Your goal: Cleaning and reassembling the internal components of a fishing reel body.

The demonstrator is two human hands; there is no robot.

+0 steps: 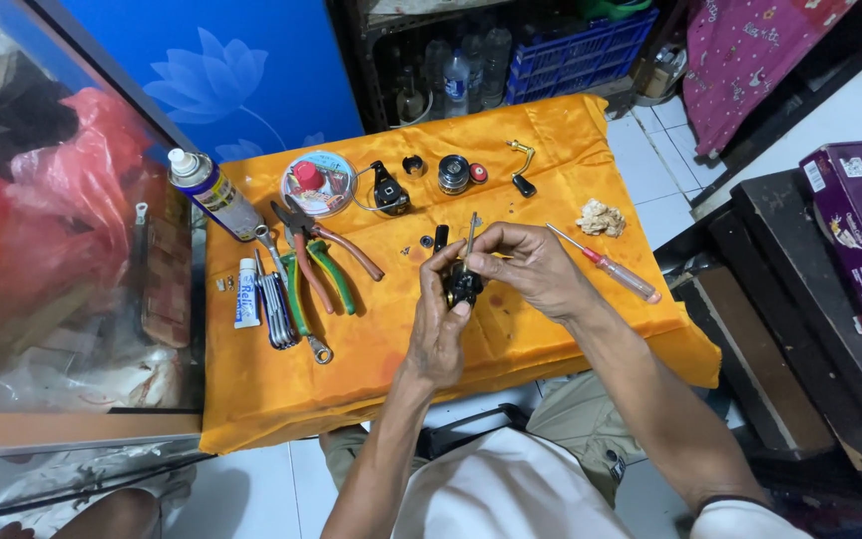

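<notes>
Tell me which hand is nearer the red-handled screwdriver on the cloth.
Right. The right hand is just beside the red-handled screwdriver, whose shaft tip lies close to its knuckles. The left hand, holding a small black part, is farther off.

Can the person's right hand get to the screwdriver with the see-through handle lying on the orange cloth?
Probably yes. The screwdriver lies in the open on the orange cloth, just beside the right hand, with nothing between them. But that hand is pinching a thin metal tool right now.
</notes>
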